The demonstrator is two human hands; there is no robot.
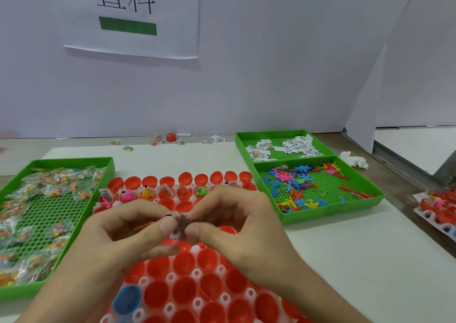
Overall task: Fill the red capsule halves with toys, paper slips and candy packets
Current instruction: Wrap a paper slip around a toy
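My left hand (123,226) and right hand (237,221) meet at the middle of the frame, thumbs and forefingers of both pinching one small brownish toy (181,225), with what looks like a paper slip (172,215) caught behind it. Under them lie the red capsule halves (183,263), seated in a white rack (196,272) that runs to the bottom edge. The near ones are empty, some in a far row (148,193) hold toys and slips, and one blue half (127,299) sits at lower left. At the left, a green tray (74,160) holds candy packets (49,187). At the right, one tray (333,209) holds coloured toys (296,187), and the tray beyond it (271,133) holds slips (298,146).
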